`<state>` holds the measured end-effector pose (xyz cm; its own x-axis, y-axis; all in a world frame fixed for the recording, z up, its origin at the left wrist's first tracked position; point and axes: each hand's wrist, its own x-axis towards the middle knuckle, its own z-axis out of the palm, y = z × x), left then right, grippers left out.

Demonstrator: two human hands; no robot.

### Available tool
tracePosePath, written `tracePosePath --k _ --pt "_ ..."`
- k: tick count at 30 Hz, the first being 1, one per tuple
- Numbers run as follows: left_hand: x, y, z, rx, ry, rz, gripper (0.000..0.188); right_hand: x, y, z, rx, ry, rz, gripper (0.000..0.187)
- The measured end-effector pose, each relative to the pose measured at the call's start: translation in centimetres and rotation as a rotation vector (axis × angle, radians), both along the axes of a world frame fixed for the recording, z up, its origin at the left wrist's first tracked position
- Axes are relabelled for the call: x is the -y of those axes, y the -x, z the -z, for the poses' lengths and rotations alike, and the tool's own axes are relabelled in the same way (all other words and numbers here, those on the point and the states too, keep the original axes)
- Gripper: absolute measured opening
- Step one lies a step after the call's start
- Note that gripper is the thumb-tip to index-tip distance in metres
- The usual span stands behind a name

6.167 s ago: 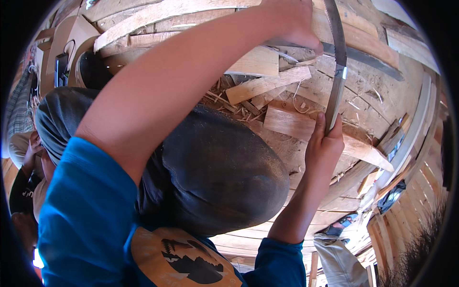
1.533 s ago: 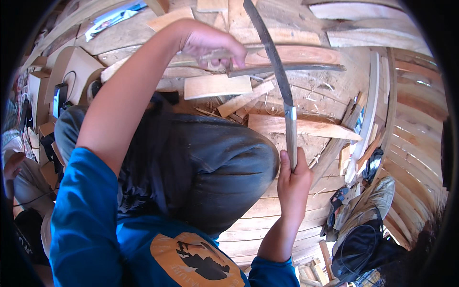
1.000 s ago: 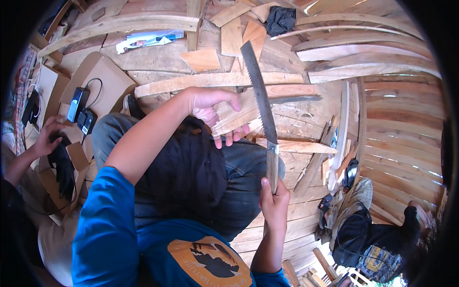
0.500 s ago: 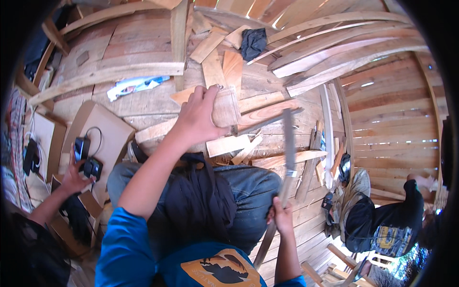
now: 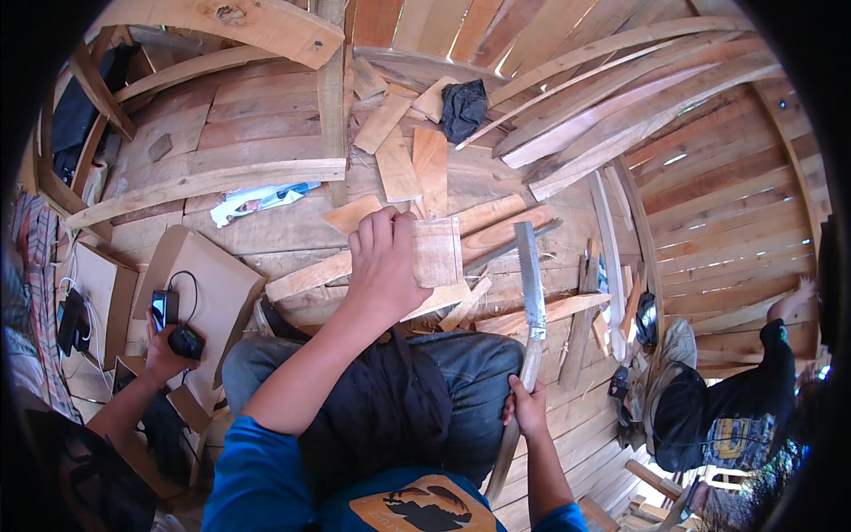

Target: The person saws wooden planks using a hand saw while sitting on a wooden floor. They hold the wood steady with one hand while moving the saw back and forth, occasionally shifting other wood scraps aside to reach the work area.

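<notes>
My left hand is closed on a short, flat wooden board, fingers over its far left edge and the thumb near its lower edge. In my right hand is a saw with a narrow, toothed metal blade and a long wooden handle. The blade points away from me, its flat side showing, to the right of the board and apart from it. My fingers wrap the handle just below the blade, beside my right knee.
Loose planks and offcuts lie on the wooden floor ahead, near a black plastic bag. On the left, another person's hand holds a small device over a cardboard box. A second person sits at the right by the plank wall.
The saw blade has turned from nearly edge-on to showing its flat, toothed side. The whole view has shifted slightly; my left hand still holds the board. The hand at the left has moved a little.
</notes>
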<state>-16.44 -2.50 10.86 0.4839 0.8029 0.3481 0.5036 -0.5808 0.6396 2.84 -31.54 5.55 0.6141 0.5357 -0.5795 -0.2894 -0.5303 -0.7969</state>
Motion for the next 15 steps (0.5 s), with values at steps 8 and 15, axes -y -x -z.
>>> tracePosePath --k 8,15 --pt "-0.2 0.2 -0.2 0.018 -0.091 -0.055 0.081 -0.2 -0.1 -0.2 -0.010 0.004 -0.010 0.032" --pt "-1.0 -0.5 1.0 0.695 -0.436 0.172 0.080 0.2 -0.6 0.3 -0.037 0.003 -0.009 0.032"
